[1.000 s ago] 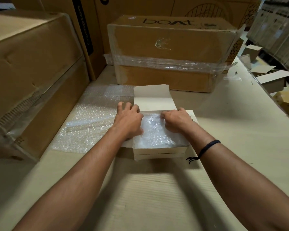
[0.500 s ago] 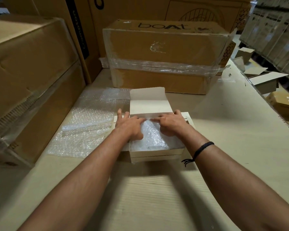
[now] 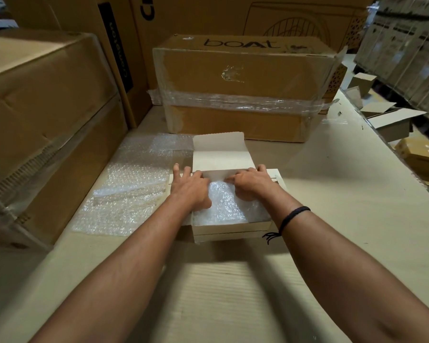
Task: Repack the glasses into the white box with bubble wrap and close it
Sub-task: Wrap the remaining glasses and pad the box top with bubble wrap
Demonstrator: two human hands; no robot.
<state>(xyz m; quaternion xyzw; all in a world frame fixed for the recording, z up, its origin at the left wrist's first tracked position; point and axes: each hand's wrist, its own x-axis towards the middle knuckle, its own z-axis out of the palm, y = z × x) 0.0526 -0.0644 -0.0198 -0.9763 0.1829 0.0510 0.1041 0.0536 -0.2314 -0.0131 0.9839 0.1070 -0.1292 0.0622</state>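
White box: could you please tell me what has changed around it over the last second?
The left hand and right hand slid from the middle of the bubble wrap in the white box to its far edge, at the foot of the lid. Nothing was picked up or let go. The lid stays open; the loose sheet beside the box lies unmoved.

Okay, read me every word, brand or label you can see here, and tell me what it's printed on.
"boAt": top of the taped brown carton behind the white box.
"Cr": cut off by the frame edge, on the tall carton at the back.
Seemingly "crompton": vertical, blurred, on the black stripe.
Labels on the stacked cartons at right: too blurred to read.
White box: no print shows.
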